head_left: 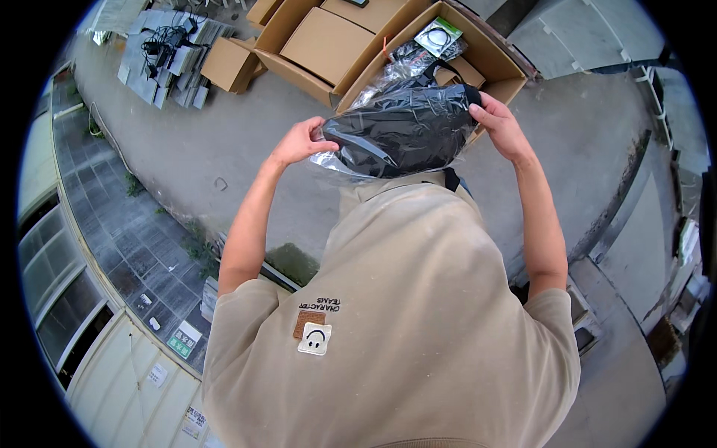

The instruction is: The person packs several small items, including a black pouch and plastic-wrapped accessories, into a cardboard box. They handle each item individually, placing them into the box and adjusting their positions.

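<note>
Nearest is the beige shirt (418, 313), with one small smiling patch (315, 337) sewn on it, and two bare forearms rising from it. The left hand (302, 142) pinches the clear plastic wrap at one end of a black bag (403, 131), fingers closed on the film. The right hand (500, 123) is curled around the other end, thumb and fingers gripping it. The single wrapped bag is held in the air between the two hands, above the concrete floor (194, 149) and just in front of an open cardboard box (493, 56). The step in hand looks like handling the wrap itself. Any next move on it calls for a firm hold, since the film looks slippery and loose. That box holds one packet with a coiled black cable (439, 36), some crumpled clear wrapping (392, 71) and one small brown carton (461, 72). Beside it stands a second open box (325, 41), and a smaller closed box (230, 63) lies further left. Farthest off lies one heap of grey flat packs (168, 56) with black cables on top.
</note>
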